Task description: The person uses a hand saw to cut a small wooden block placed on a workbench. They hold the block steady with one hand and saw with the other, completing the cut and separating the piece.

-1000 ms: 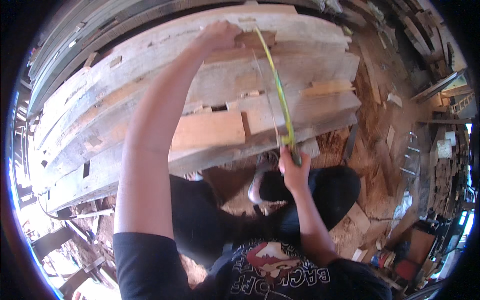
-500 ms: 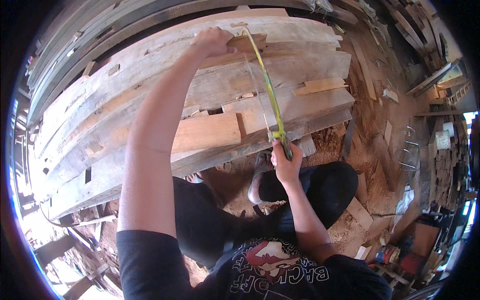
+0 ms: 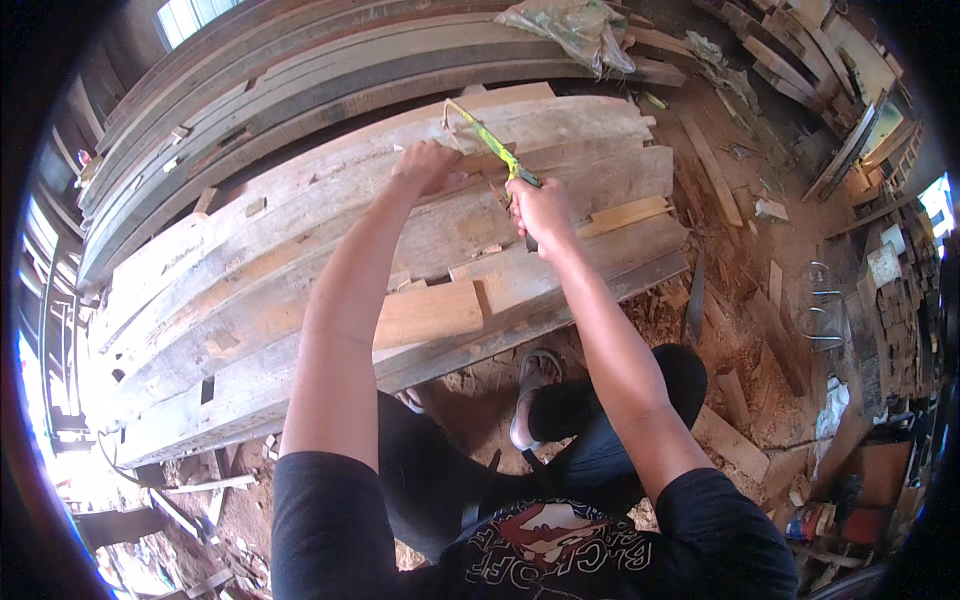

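Note:
My right hand (image 3: 541, 213) is wrapped round the handle of a bow saw with a yellow-green frame (image 3: 486, 138). The saw points away from me and to the left, its far end curving down. Beyond the middle of the stacked timber beams (image 3: 330, 235), my left hand (image 3: 430, 166) grips a small brown piece of wood (image 3: 480, 165) and presses it on the beams. The saw frame crosses this piece just right of my left hand. Most of the thin blade is hidden or too faint to follow.
A light wooden block (image 3: 432, 315) lies on the near beams, and a flat offcut (image 3: 628, 215) rests at their right end. Behind are long stacked planks (image 3: 330, 80) and a crumpled plastic sheet (image 3: 572, 28). Sawdust and scraps cover the ground (image 3: 735, 290) at the right.
My right hand has pushed the saw forward, away from me, and slightly left. The left hand stays on the piece of wood. My head view has tilted up, showing more planks behind.

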The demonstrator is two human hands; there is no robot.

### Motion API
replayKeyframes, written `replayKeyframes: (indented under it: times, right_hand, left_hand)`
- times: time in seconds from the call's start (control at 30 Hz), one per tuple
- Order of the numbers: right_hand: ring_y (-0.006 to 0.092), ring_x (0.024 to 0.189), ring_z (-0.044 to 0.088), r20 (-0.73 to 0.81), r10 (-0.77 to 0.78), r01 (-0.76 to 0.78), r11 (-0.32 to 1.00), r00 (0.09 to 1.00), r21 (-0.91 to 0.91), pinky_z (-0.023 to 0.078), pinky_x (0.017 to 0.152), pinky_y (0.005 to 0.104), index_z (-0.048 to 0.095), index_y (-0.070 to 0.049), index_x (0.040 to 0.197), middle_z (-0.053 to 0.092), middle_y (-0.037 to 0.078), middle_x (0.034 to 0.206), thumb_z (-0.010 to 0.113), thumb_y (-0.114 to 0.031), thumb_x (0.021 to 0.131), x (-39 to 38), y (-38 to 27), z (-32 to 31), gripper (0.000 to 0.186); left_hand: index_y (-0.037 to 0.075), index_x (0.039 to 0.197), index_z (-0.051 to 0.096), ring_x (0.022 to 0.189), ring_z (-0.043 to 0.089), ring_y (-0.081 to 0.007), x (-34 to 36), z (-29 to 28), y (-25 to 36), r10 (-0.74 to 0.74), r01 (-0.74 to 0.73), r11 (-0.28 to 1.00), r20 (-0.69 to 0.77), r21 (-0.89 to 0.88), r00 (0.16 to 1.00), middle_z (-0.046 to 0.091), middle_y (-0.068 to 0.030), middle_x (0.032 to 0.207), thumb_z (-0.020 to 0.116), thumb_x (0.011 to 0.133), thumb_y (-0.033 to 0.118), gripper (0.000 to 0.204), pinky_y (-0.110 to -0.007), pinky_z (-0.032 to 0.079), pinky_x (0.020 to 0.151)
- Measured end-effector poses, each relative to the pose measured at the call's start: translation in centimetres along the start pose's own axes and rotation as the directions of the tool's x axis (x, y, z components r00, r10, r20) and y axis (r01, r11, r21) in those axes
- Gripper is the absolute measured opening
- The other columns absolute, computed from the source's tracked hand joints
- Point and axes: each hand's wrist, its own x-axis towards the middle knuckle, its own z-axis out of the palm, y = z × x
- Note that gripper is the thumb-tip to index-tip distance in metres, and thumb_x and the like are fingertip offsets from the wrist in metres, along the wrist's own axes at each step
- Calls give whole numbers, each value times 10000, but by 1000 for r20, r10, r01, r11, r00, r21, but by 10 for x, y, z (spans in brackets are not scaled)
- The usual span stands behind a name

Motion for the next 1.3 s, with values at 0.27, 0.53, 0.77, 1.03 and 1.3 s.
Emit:
replayKeyframes:
  times: [0.27,0.53,0.77,1.03,1.3]
  right_hand:
    - [123,533,476,342,182,-113,971,922,-211,431,490,327,472,-137,724,450,-25,633,598,-265,1045,60,-110,-34,368]
    - [152,500,494,305,158,-45,937,939,-346,437,455,356,510,-97,702,491,16,621,651,-272,1021,67,-156,-11,391]
    - [149,493,516,259,112,-38,961,959,-274,444,441,361,522,-85,720,504,20,621,654,-252,1011,67,-142,-8,361]
    - [145,520,461,303,232,-200,971,924,-131,409,488,364,451,-138,708,430,-8,627,606,-233,1035,80,-126,-47,374]
    - [169,449,608,373,-154,368,696,915,-616,506,430,346,643,47,794,644,78,616,729,-327,990,67,-114,-40,431]
  left_hand:
    - [121,1107,750,1022,735,-418,19,-3,-1,-69,35,974,-147,-225,987,757,-217,1071,727,935,511,427,-525,592,870]
    - [116,1010,767,901,745,-426,38,-13,-16,-8,-42,974,-219,-220,976,764,-203,915,765,899,483,384,-539,594,802]
    - [119,1005,781,862,748,-404,22,-16,-5,-53,21,987,-195,-160,979,762,-203,908,725,931,464,357,-522,596,790]
    - [66,1000,794,808,753,-399,16,-5,32,-125,57,972,-298,-229,946,769,-189,844,662,967,548,500,-518,606,731]
    - [100,1041,778,918,767,-391,36,-31,21,6,-8,1000,-100,-21,995,769,-203,994,697,978,402,319,-510,625,798]
